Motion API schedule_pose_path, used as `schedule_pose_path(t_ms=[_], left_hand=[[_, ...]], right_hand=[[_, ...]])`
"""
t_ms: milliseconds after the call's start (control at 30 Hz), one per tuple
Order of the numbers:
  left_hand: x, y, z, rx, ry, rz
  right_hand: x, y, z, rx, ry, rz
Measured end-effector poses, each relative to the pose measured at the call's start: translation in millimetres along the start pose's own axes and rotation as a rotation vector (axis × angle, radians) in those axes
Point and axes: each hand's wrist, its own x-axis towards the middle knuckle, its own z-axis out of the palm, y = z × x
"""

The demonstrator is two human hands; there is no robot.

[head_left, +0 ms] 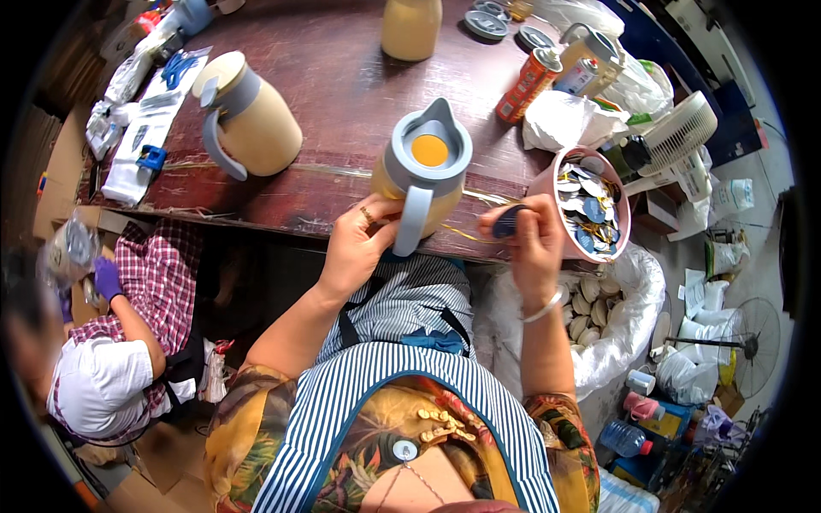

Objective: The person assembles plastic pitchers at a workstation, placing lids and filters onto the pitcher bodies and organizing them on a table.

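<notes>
A beige jug (425,175) with a grey lid, grey handle and an orange centre cap stands at the near edge of the dark red table (333,94). My left hand (357,244) grips the jug's side next to the handle. To the right of the jug, my right hand (532,239) pinches a small dark blue round tag (506,222). Just beyond that hand sits a pink bowl (593,205) full of blue and white round tags.
Two more beige jugs (248,115) (410,27) stand on the table, with spray cans (530,84), grey lids and plastic bags behind. A white bag of beige discs (599,299) sits at my right. A person in a checked apron (128,342) works lower left. A fan (676,132) stands right.
</notes>
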Motion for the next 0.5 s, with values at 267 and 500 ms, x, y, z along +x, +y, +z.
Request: schedule_pose_path(t_ms=[267,500], left_hand=[[10,14,-9,0.318,0.036,0.351],[-5,26,-32,-1.224,-0.101,-0.233]], right_hand=[[15,37,66,0.401,-0.105,-0.110],[3,36,90,0.628,0.162,-0.019]])
